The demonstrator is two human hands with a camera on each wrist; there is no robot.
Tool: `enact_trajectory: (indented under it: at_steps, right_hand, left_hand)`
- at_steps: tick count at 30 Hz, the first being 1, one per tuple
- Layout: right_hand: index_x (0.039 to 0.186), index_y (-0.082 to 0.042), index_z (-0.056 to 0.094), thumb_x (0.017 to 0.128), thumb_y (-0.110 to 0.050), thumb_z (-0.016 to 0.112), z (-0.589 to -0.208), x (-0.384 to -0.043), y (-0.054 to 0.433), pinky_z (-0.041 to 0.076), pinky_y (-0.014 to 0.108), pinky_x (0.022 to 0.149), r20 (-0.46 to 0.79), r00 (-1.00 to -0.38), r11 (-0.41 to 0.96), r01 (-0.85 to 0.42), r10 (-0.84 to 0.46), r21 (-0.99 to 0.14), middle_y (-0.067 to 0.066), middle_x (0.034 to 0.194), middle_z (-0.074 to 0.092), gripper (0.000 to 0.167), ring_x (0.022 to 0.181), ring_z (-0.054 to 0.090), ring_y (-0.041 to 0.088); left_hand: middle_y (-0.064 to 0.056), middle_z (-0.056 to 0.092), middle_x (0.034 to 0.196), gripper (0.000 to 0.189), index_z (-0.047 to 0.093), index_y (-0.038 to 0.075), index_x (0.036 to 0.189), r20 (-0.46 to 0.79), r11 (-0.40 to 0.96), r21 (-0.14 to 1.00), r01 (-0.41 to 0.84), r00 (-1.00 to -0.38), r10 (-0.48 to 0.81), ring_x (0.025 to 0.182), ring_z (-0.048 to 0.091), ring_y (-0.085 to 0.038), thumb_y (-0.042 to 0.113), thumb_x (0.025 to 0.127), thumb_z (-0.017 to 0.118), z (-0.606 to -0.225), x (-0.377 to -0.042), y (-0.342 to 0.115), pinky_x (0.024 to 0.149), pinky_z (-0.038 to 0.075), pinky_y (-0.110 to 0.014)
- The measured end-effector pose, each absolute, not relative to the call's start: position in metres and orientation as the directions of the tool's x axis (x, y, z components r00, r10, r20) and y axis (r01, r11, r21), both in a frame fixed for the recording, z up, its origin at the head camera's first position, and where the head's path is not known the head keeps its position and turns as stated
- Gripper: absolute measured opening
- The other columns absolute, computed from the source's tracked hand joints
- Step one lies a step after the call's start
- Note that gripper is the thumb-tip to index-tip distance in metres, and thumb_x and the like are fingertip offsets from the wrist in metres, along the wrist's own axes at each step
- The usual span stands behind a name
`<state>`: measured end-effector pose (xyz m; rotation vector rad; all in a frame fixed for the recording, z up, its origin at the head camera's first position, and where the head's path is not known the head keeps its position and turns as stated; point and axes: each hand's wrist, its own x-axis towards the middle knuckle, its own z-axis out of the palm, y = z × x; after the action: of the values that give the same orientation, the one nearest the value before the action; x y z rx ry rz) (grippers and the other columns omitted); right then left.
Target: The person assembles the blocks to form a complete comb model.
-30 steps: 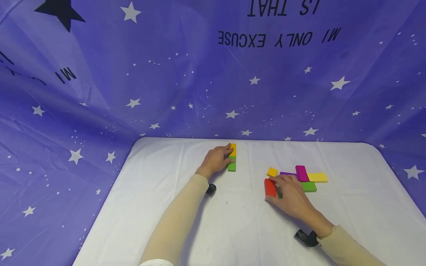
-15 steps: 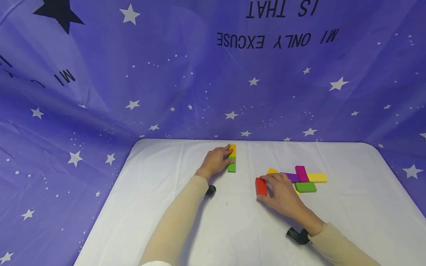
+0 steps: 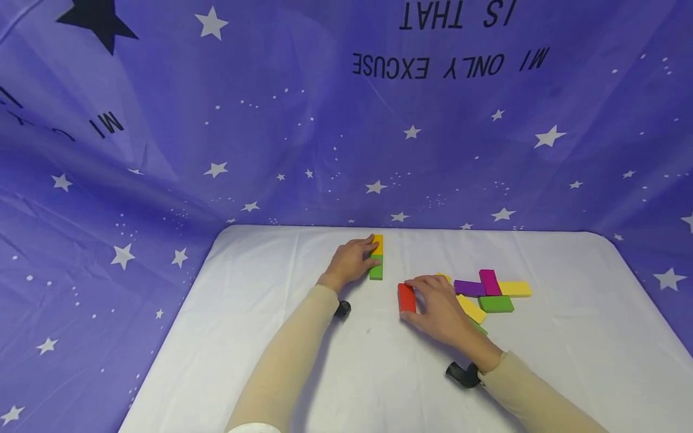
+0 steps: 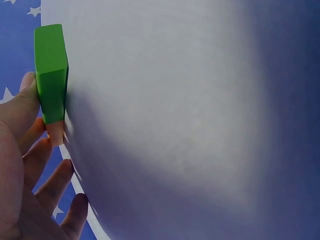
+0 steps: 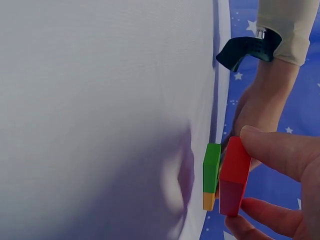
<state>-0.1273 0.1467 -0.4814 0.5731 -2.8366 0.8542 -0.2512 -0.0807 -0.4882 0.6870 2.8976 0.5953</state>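
My left hand [image 3: 349, 261] rests against two blocks lying end to end, an orange-yellow block [image 3: 379, 240] at the far end and a green block [image 3: 376, 273] nearer. In the left wrist view, the thumb touches the side of that green block [image 4: 51, 55], and the other fingers are spread lower down. My right hand [image 3: 441, 310] pinches a red block [image 3: 407, 299] between thumb and fingertips, to the right of and nearer than the green one. The right wrist view has the red block [image 5: 235, 165] beside the green-and-orange pair; whether it touches the table is unclear.
To the right lie loose blocks: purple [image 3: 469, 288], magenta [image 3: 489, 282], pale yellow [image 3: 515, 289], green [image 3: 496, 304] and yellow [image 3: 471, 309]. A second green block [image 3: 477, 326] and a small yellow one [image 3: 444, 277] are partly behind my right hand. A white cloth [image 3: 346, 373] covers the table.
My right hand has carried the red block leftward, closer to the green-and-orange pair, uncovering a yellow block and part of a green one. My left hand has stayed in place.
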Motion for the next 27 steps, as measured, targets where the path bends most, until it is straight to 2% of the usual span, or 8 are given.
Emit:
enact_trajectory:
  at_steps: [15, 22, 27]
  right_hand:
    - [0.125, -0.005, 0.068, 0.072, -0.032, 0.091, -0.488, -0.138, 0.129, 0.043, 0.051, 0.1, 0.206, -0.93, 0.778, -0.369, -0.306, -0.508, 0.012, 0.123, 0.066, 0.064, 0.116, 0.052, 0.034]
    - [0.124, -0.005, 0.069, 0.07, -0.031, 0.092, -0.487, -0.143, 0.123, 0.043, 0.051, 0.1, 0.211, -0.929, 0.78, -0.369, -0.303, -0.506, 0.013, 0.122, 0.066, 0.064, 0.115, 0.052, 0.035]
    - [0.123, -0.005, 0.069, 0.07, -0.031, 0.092, -0.489, -0.146, 0.117, 0.043, 0.051, 0.1, 0.202, -0.93, 0.78, -0.368, -0.307, -0.506, 0.013, 0.122, 0.066, 0.064, 0.115, 0.052, 0.035]
  left_hand:
    - [0.006, 0.04, 0.158, 0.056, 0.055, 0.017, 0.145, -0.014, 0.83, 0.394, 0.394, -0.901, 0.434, 0.142, 0.042, -0.022, 0.043, 0.096, 0.066, -0.488, -0.251, -0.08, 0.114, 0.036, -0.047]
    - [0.002, 0.041, 0.158, 0.056, 0.056, 0.016, 0.145, -0.006, 0.821, 0.402, 0.406, -0.895, 0.445, 0.142, 0.042, -0.024, 0.042, 0.096, 0.066, -0.49, -0.253, -0.08, 0.114, 0.036, -0.049]
    - [0.004, 0.04, 0.158, 0.056, 0.055, 0.016, 0.145, -0.01, 0.822, 0.401, 0.403, -0.896, 0.444, 0.142, 0.042, -0.024, 0.042, 0.096, 0.066, -0.489, -0.253, -0.079, 0.116, 0.034, -0.047]
